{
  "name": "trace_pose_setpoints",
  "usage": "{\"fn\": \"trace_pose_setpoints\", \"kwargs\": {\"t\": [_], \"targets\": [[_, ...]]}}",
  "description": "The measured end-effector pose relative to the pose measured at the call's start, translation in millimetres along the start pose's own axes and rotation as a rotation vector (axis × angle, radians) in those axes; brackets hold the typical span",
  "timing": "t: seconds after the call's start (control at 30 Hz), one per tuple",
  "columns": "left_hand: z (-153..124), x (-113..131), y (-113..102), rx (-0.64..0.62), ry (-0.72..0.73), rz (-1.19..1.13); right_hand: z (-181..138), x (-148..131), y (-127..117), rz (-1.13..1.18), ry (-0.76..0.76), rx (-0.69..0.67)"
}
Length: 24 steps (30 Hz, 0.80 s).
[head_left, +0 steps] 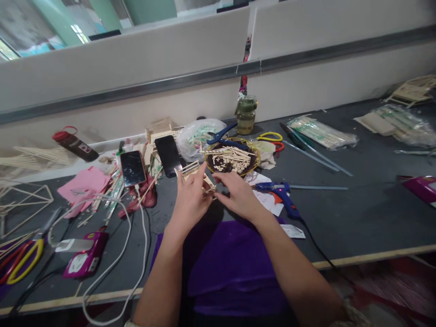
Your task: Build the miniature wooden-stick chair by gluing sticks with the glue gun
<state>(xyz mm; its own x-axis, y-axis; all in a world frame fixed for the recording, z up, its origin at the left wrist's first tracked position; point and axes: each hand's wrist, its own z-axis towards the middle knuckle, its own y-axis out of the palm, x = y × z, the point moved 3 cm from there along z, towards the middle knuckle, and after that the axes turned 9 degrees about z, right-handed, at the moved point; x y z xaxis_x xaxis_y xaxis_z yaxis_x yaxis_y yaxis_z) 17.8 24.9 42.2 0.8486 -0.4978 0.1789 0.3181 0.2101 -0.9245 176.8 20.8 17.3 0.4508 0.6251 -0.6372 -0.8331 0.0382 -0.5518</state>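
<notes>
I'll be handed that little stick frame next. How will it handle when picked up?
The stick frame is thin sticks with open gaps, so probably very light, fairly stiff, yet easy to crack if squeezed. The left hand and right hand hold it by fingertips only, suggesting a gentle grip suffices. Flat-sided, it likely won't roll.

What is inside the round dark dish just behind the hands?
Many short pale wooden sticks lie heaped in the dish, with small bits among them. Its dark bottom shows at the left. Whatever lies under the heap is covered.
</notes>
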Motion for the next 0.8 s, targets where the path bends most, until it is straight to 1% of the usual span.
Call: {"fn": "trace_pose_setpoints", "kwargs": {"t": [0.23, 0.57, 0.7, 0.8], "targets": [[0.2, -3.4, 2.5, 0.001, -0.006, 0.008, 0.6, 2.9, 9.1, 0.117, 0.041, 0.001], [-1.1, -4.4, 1.1, -0.021, 0.006, -0.004, 1.3, 12.8, 15.0, 0.342, 0.194, -0.021], [-0.9, -4.0, 1.6, -0.024, 0.002, 0.000, 1.6, 12.4, 16.2, 0.370, 0.196, -0.022], [-0.6, -3.6, 1.8, -0.026, -0.006, 0.004, 1.6, 12.6, 16.4, 0.347, 0.176, -0.023]]}}
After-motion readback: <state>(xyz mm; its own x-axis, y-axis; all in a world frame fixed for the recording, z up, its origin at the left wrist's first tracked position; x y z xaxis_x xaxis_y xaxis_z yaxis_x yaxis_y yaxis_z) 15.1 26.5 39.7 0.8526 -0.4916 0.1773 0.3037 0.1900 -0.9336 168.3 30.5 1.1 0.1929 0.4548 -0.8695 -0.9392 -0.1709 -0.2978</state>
